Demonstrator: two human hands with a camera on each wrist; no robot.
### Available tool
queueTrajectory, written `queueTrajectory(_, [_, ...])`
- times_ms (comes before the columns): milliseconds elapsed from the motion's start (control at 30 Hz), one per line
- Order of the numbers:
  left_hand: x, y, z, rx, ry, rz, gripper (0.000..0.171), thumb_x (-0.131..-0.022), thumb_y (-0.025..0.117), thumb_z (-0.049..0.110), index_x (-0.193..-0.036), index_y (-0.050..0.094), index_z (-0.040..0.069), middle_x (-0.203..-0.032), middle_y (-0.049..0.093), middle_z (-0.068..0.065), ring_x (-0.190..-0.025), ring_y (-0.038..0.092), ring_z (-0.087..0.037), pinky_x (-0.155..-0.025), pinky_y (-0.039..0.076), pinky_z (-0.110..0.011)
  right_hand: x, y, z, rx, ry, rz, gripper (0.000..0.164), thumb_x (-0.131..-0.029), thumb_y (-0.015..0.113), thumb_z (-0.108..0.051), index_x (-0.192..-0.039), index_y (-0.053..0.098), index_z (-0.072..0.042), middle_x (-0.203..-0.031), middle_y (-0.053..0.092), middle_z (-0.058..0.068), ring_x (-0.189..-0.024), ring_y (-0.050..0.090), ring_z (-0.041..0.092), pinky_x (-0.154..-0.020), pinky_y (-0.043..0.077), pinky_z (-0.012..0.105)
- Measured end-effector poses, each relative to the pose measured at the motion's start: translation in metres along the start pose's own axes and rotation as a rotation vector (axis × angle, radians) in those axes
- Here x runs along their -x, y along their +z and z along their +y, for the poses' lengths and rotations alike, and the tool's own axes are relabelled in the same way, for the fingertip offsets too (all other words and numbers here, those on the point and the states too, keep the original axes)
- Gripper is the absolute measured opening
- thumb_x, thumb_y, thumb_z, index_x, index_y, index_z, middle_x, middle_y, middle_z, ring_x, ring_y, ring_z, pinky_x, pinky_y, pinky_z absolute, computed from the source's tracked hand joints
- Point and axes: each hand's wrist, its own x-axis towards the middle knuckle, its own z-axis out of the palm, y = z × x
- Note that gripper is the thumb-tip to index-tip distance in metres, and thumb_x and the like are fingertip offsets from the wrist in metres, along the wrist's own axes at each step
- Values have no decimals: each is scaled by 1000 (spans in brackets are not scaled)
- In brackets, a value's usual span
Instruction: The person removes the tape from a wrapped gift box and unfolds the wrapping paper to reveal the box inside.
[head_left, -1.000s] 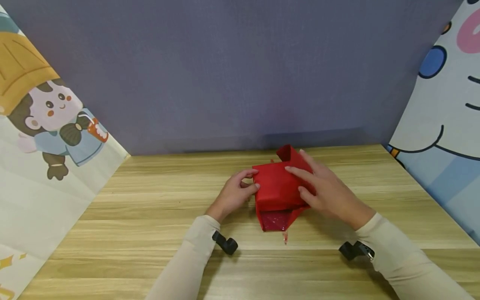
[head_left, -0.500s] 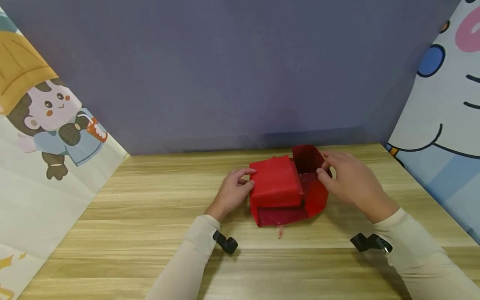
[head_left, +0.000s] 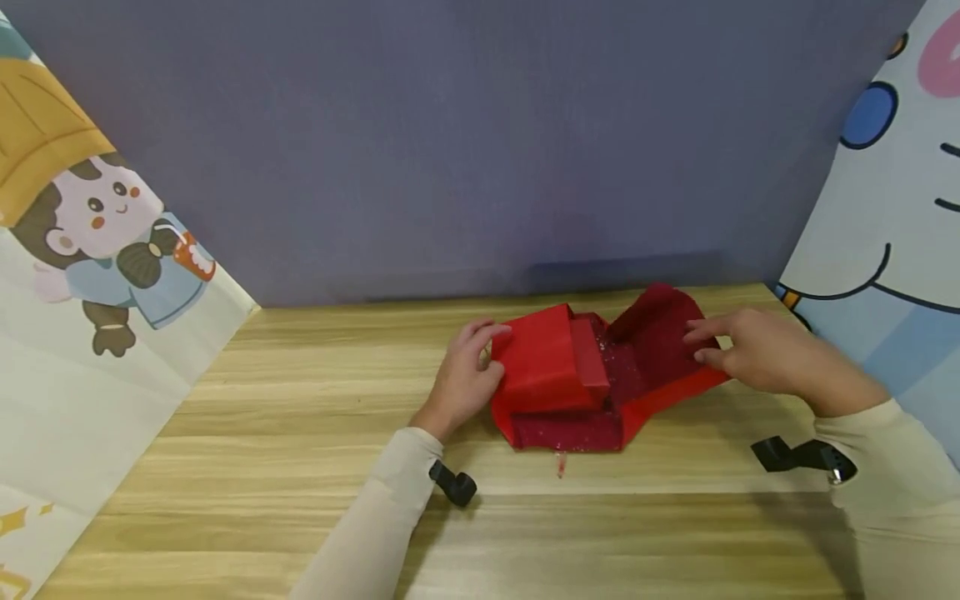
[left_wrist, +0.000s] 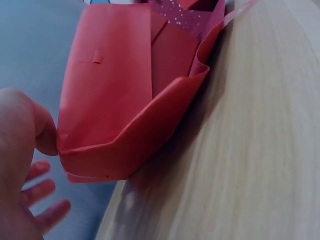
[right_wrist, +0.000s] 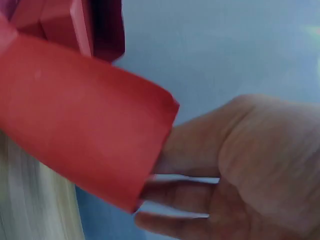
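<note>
Red wrapping paper (head_left: 536, 358) lies on the table, folded over the left part of a smaller red box (head_left: 590, 354). On the right the paper is unfolded, and its dark red inner side shows with glittery specks. My right hand (head_left: 772, 354) pinches the outer edge of this right flap, lifted off the table; in the right wrist view the paper (right_wrist: 90, 115) hides some of the fingertips. My left hand (head_left: 468, 379) touches the left edge of the wrapped part, its lower fingers loose in the left wrist view.
A small clear strip (head_left: 561, 464), like tape, sticks out at the paper's front edge. The wooden table (head_left: 300, 433) reaches back to a grey-purple wall (head_left: 450, 150). Cartoon-printed sheets stand at the left (head_left: 112, 258) and right (head_left: 847, 250).
My right hand has swung the right paper flap up and away to the right, uncovering the box's right side. The left hand has stayed at the left edge.
</note>
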Motion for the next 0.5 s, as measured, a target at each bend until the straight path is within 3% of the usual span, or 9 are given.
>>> queueTrajectory(133, [0,-3,2,-92,118,-9,50,-84,57,-4,-130,66,12,-131,62,-6,-120,55,-23,-102,44,-38,-1,1,20,-45,28,-62,40,-98,66,-27,-121,68,5,-114,69,21,-105,63,42,-83,52,55])
queueTrajectory(267, [3,-3,4,-154,138,-14,38,-91,61,6,-129,66,10,-122,67,-5,-113,60,-22,-102,45,-36,-2,5,32,-85,88,-111,61,-105,50,-41,-126,60,15,-122,62,33,-114,56,53,-88,48,61])
queueTrajectory(367, [5,-4,6,-210,102,-32,38,-97,62,26,-132,64,12,-125,65,-5,-117,59,-23,-104,43,-40,-5,9,33,-76,130,-150,70,-105,45,-47,-128,55,19,-123,59,37,-115,53,57,-88,47,63])
queueTrajectory(500, [6,-6,13,-276,-27,-95,63,-96,51,60,-144,52,19,-136,56,-6,-123,55,-27,-106,40,-47,-10,21,26,0,125,-201,74,-98,57,-53,-124,58,17,-116,63,32,-110,58,52,-88,48,62])
